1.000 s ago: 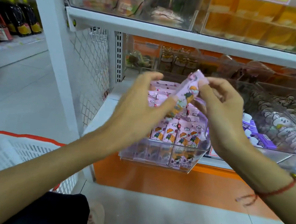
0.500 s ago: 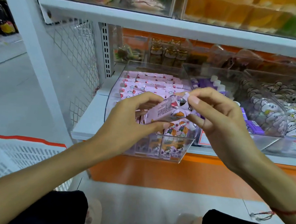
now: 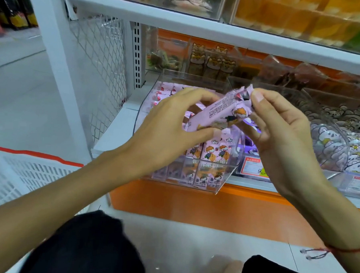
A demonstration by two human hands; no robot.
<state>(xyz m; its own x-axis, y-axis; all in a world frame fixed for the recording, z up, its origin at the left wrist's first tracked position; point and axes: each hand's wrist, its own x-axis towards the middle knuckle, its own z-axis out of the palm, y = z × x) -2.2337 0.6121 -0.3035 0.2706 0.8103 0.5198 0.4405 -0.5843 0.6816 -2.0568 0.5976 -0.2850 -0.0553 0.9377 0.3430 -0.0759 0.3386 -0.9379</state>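
In the head view, a pink snack packet (image 3: 218, 112) sits tilted in the air just above and in front of a clear bin (image 3: 225, 176) of like packets standing upright on the white shelf (image 3: 112, 137); the left hand (image 3: 171, 131) grips the packet's lower end between curled fingers and thumb, while the right hand (image 3: 279, 133) pinches its crimped upper end with thumb and fingertips. A white basket with a red rim (image 3: 27, 170) stands low at the left, well apart from the packet, and a second clear bin of koala-print packets (image 3: 337, 144) sits to the right on the same shelf.
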